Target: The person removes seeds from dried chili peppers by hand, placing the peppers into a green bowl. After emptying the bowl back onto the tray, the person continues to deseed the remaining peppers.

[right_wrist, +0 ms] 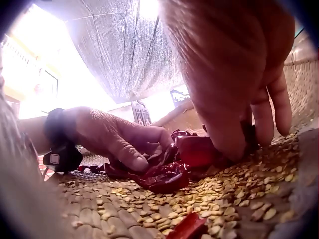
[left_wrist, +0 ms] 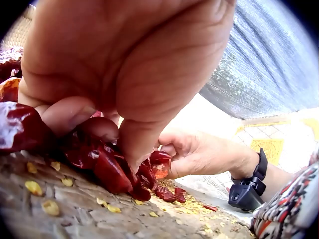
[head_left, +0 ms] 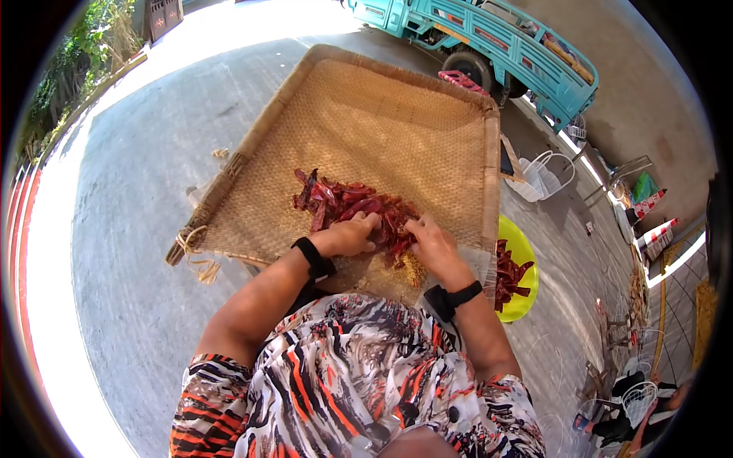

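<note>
Dried red chilies [head_left: 336,200] lie in a heap on a woven tray [head_left: 382,107], with yellow seeds [head_left: 412,269] scattered by them. On the heap's near side, the left hand [head_left: 353,235] curls its fingers round some chilies; in the left wrist view, thumb and fingers of the left hand [left_wrist: 124,64] pinch red pieces [left_wrist: 112,172]. The right hand [head_left: 437,248] is at the heap's right side; in the right wrist view its fingers [right_wrist: 224,134] point down onto a chili [right_wrist: 195,150] above the seeds [right_wrist: 239,191]. Its fingertips are partly hidden.
A yellow-green basin [head_left: 527,248] with more chilies stands to the right, below the tray's edge. Beyond the tray is a turquoise cargo vehicle [head_left: 489,46]. White baskets [head_left: 539,179], striped cones [head_left: 658,230] and part of a seated person [head_left: 637,427] are on the right.
</note>
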Action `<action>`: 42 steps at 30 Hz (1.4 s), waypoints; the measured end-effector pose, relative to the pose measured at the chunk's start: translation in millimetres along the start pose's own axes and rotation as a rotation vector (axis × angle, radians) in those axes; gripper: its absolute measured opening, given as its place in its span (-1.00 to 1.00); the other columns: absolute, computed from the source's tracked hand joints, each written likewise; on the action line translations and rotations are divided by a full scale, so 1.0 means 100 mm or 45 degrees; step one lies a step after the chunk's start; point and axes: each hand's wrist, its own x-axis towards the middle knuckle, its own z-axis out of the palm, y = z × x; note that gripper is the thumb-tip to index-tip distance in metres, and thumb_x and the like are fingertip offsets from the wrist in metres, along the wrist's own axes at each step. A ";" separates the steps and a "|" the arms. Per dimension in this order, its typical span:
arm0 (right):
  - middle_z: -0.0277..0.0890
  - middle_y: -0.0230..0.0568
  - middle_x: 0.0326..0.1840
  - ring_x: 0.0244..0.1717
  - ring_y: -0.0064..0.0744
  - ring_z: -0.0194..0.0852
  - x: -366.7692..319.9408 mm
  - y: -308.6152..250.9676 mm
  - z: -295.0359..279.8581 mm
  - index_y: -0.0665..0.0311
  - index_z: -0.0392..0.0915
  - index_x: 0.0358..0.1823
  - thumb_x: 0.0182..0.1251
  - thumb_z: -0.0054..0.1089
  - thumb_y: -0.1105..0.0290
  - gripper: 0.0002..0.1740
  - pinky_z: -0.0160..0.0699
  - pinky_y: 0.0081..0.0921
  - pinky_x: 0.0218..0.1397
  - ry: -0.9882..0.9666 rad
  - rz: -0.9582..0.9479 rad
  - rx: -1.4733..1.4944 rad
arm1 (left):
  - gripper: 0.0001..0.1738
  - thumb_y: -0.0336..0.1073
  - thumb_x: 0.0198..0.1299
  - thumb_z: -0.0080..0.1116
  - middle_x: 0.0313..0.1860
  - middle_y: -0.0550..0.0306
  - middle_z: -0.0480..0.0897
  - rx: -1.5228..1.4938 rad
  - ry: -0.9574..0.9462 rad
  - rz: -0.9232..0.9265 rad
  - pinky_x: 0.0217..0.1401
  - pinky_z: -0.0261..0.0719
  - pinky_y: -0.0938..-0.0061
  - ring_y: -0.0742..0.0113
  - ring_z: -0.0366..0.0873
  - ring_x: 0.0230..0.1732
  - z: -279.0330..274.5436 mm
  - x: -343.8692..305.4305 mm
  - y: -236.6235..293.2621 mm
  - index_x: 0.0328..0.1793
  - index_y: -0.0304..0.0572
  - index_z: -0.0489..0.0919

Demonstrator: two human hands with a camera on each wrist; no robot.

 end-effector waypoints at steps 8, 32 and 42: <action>0.40 -0.13 -0.17 -0.12 -0.10 0.54 -0.15 0.07 -0.25 0.20 0.58 -0.14 0.13 0.24 0.50 -0.77 0.53 -0.25 -0.10 0.074 0.073 0.222 | -0.42 -0.19 0.19 0.32 0.28 -0.11 0.41 -0.028 -0.014 -0.024 0.25 0.44 -0.04 -0.17 0.46 0.29 -0.02 -0.01 0.04 0.30 0.02 0.35; 0.54 -0.02 0.05 0.02 0.04 0.57 -1.14 1.47 -0.81 0.16 0.51 0.20 0.26 0.30 0.34 -0.54 0.53 -0.18 0.07 0.700 0.979 -0.161 | -0.43 -0.31 0.21 0.34 0.20 -0.22 0.40 -0.079 0.019 0.119 0.27 0.43 0.14 -0.18 0.45 0.21 -0.05 -0.04 -0.03 0.27 -0.17 0.32; 0.60 -0.07 -0.04 -0.15 -0.21 0.61 -0.52 0.17 -0.43 0.30 0.54 0.10 0.32 0.25 0.30 -0.62 0.57 -0.34 -0.09 0.152 0.278 0.678 | -0.69 -0.35 0.07 0.40 -0.21 -0.06 0.62 0.045 0.382 0.327 -0.07 0.54 0.22 -0.02 0.62 -0.12 -0.10 -0.23 0.38 -0.08 -0.21 0.55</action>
